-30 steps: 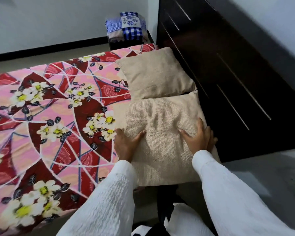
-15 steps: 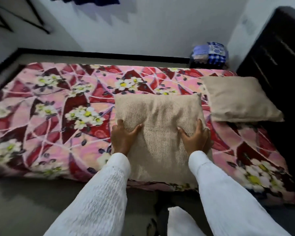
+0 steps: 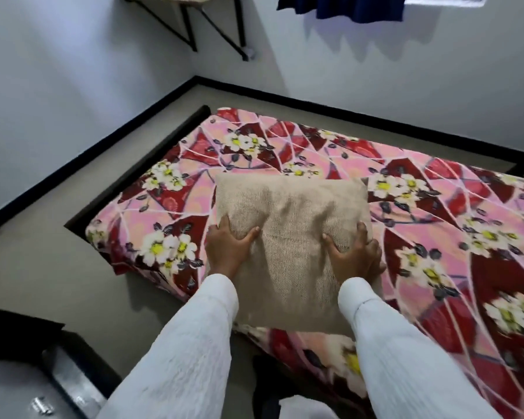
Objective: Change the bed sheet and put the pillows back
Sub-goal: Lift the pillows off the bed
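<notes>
A beige woven pillow point(image 3: 291, 225) is held up in front of me over the near edge of the bed. My left hand point(image 3: 229, 247) grips its left side, thumb on the front face and fingers hidden behind. My right hand point(image 3: 356, 255) grips the right side in the same way. Beneath it lies the mattress covered with a pink and red floral bed sheet point(image 3: 436, 207), spread flat. The second pillow is out of view.
The mattress lies low on a grey floor point(image 3: 58, 267), with white walls and a black skirting behind. A wall-mounted shelf on black brackets point(image 3: 191, 22) and a dark blue curtain point(image 3: 345, 7) hang above. A dark metal object point(image 3: 43, 382) sits at the bottom left.
The pillow has been carried leftward along the bed, from beside the other pillow at the dark headboard toward the opposite end. Both hands kept their hold. The other pillow has left the view.
</notes>
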{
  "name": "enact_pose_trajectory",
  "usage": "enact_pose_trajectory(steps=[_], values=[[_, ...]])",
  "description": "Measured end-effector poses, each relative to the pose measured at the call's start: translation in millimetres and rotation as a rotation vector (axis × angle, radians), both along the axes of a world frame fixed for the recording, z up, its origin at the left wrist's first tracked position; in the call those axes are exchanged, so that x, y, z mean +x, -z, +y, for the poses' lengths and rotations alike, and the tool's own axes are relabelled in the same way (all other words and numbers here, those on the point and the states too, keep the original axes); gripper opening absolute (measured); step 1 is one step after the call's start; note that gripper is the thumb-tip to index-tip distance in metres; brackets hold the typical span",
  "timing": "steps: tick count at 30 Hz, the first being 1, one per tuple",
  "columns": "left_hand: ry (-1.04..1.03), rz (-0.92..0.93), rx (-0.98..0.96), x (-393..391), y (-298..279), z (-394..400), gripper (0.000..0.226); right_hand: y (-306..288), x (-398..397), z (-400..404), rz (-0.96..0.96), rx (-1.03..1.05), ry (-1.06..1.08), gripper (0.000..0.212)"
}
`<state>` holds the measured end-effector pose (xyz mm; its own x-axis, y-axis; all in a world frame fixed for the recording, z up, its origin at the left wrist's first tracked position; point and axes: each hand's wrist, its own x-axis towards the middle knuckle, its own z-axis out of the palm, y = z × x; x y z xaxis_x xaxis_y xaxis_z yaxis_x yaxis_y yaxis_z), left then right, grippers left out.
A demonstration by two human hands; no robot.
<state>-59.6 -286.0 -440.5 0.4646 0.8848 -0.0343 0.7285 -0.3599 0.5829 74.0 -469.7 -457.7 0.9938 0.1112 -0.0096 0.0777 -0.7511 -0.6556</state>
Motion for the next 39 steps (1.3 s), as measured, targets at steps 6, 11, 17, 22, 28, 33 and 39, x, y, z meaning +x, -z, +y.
enact_pose_trajectory(steps=[6,11,17,22,28,33,39], values=[[0.003,0.027,-0.015,-17.4,-6.8,148.7,0.075,3.6,-13.5,154.9,0.057,-0.008,-0.028,0.079],[0.016,0.114,0.029,-24.4,6.8,269.1,0.077,16.5,-30.0,272.9,0.094,-0.018,-0.018,0.078],[0.162,0.167,0.052,-31.4,28.4,420.8,0.073,51.8,-59.5,414.4,0.186,0.019,0.092,0.079],[0.326,0.242,0.018,-33.9,51.7,519.4,0.079,76.3,-84.5,499.1,0.251,-0.008,0.220,0.075],[0.502,0.317,-0.108,-39.3,98.5,575.5,0.096,116.4,-98.9,537.2,0.346,-0.040,0.271,0.068],[0.478,0.415,-0.110,-37.5,114.5,568.9,0.096,120.3,-102.1,535.2,0.407,-0.144,0.200,0.069],[0.721,0.461,0.082,-3.3,79.4,499.8,0.072,78.2,-105.5,519.2,0.234,-0.360,0.040,0.057]])
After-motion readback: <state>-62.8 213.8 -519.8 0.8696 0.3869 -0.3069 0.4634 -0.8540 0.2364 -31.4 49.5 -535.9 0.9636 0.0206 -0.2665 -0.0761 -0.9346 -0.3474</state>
